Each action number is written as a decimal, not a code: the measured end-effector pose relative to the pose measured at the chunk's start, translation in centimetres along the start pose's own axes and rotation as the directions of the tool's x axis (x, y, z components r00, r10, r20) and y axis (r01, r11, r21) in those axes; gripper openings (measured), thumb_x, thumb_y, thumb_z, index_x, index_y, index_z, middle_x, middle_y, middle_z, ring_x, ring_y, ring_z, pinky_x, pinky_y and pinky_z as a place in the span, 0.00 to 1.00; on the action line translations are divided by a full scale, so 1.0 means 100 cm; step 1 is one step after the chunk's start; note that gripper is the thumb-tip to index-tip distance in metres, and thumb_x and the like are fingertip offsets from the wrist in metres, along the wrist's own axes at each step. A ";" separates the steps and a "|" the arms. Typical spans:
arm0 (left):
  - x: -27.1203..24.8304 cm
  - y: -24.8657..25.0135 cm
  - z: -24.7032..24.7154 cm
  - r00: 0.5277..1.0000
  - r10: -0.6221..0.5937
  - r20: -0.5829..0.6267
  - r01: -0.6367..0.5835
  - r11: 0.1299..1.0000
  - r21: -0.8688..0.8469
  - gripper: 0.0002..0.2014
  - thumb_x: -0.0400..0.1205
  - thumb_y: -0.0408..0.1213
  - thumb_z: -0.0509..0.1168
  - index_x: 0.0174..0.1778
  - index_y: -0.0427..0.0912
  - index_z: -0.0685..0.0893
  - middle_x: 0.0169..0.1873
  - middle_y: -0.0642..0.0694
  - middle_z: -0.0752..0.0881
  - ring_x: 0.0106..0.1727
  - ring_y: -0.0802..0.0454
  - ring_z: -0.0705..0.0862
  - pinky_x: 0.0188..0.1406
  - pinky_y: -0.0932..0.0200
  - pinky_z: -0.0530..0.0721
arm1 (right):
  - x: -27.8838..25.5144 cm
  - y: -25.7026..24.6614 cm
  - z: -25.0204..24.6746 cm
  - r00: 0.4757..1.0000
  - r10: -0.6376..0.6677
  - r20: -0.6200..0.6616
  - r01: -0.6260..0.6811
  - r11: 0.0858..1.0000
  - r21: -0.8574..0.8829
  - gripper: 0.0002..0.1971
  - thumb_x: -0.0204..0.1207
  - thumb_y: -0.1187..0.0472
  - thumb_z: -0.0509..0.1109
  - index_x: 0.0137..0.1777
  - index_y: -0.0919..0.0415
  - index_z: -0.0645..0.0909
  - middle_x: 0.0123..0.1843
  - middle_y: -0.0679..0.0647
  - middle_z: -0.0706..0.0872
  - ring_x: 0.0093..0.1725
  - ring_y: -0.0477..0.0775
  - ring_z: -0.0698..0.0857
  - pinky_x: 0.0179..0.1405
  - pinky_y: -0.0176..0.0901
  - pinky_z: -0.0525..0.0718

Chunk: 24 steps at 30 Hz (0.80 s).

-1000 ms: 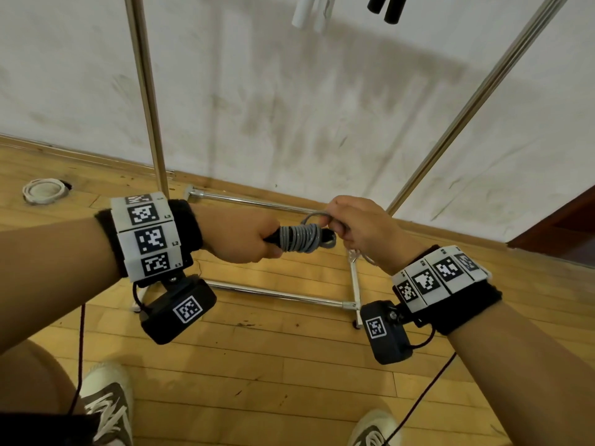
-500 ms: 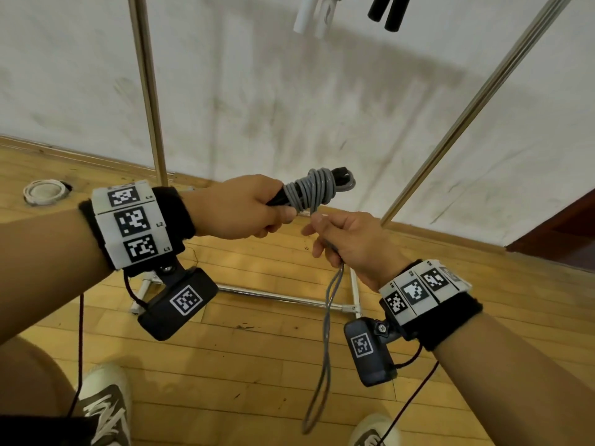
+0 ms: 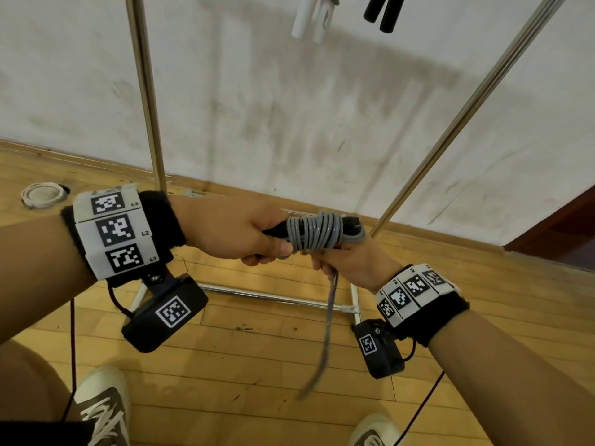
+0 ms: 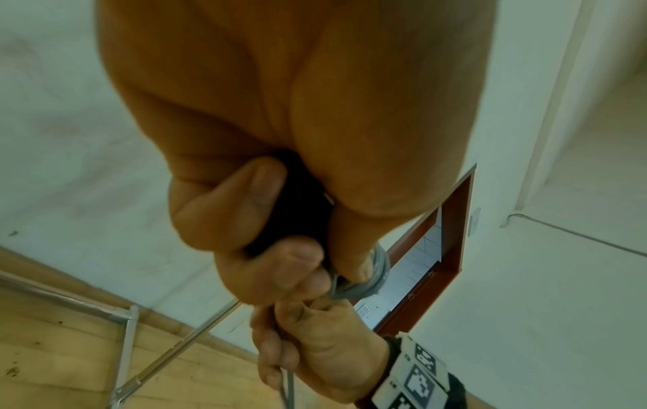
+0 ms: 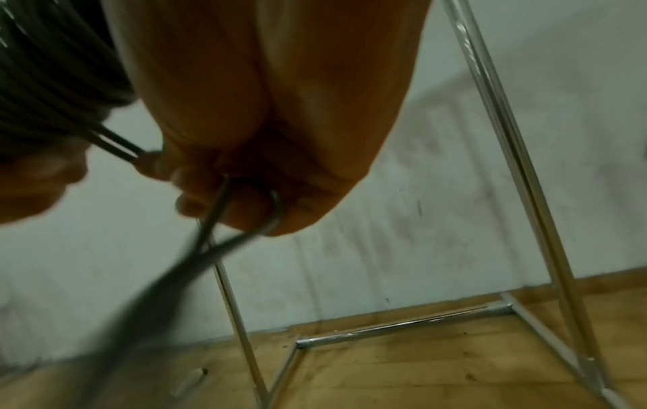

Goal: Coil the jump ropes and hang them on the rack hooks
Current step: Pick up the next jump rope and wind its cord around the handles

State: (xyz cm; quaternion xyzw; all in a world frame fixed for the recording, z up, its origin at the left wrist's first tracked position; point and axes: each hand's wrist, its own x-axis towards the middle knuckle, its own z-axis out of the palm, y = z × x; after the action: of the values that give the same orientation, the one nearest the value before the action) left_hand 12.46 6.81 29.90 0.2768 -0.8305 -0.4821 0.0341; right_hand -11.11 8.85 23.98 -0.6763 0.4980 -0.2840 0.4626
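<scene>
Two hands meet over the wooden floor (image 3: pixel 257 365) in the head view: the left hand (image 3: pixel 231 233) is curled round the black handles (image 3: pixel 277 228) of a grey jump rope (image 3: pixel 317 231), whose cord is wound in tight turns around them, and the right hand (image 3: pixel 351 262), just beneath the coil, pinches the doubled loose length that hangs down blurred toward the floor. Behind them stands the metal rack (image 3: pixel 145 91) against a scuffed white wall (image 3: pixel 289 123); white handles (image 3: pixel 309 17) and black handles (image 3: pixel 383 11) of other ropes dangle at the top edge, and a white ring (image 3: pixel 42 194) lies on the floor at far left. From the left wrist, the left hand (image 4: pixel 266 166) has fingers and thumb wrapped on the dark handles, grey coil (image 4: pixel 374 276) at the thumb tip, with the right hand (image 4: pixel 315 351) below gripping the cord. From the right wrist, the right hand (image 5: pixel 259 155) has its fingers closed on the cord, the coil (image 5: pixel 52 69) at upper left and the rack's base bars (image 5: pixel 402 326) on the floor behind.
</scene>
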 end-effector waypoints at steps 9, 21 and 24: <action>0.009 -0.010 0.010 0.987 -0.128 0.101 0.104 0.971 0.216 0.07 0.88 0.44 0.62 0.45 0.50 0.78 0.32 0.53 0.81 0.31 0.58 0.78 0.38 0.59 0.80 | 0.005 0.006 -0.014 0.999 -0.025 0.027 0.036 0.821 -0.570 0.17 0.72 0.69 0.76 0.34 0.45 0.76 0.33 0.43 0.81 0.34 0.49 0.80 0.35 0.47 0.80; 0.028 -0.025 0.026 0.941 -0.332 0.067 0.250 0.816 0.520 0.08 0.88 0.46 0.60 0.47 0.47 0.78 0.42 0.43 0.85 0.39 0.48 0.81 0.48 0.47 0.85 | 0.007 -0.034 -0.010 1.000 0.000 -0.029 -0.014 0.872 -0.489 0.08 0.80 0.54 0.71 0.42 0.53 0.89 0.35 0.56 0.89 0.35 0.60 0.83 0.36 0.54 0.82; 0.031 -0.029 0.021 0.939 -0.341 -0.034 0.309 0.798 0.517 0.10 0.88 0.44 0.59 0.49 0.42 0.81 0.40 0.43 0.85 0.35 0.49 0.79 0.41 0.51 0.82 | 0.006 -0.039 -0.005 0.999 0.036 -0.030 -0.044 0.932 -0.361 0.09 0.81 0.62 0.69 0.43 0.58 0.90 0.28 0.44 0.86 0.28 0.47 0.79 0.32 0.46 0.79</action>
State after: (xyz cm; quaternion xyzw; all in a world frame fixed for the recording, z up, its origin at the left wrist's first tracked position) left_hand 10.45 5.80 25.75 0.3991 -0.8696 -0.2492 -0.1496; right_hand -9.71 8.44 27.67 -0.7363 0.5605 -0.1858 0.3304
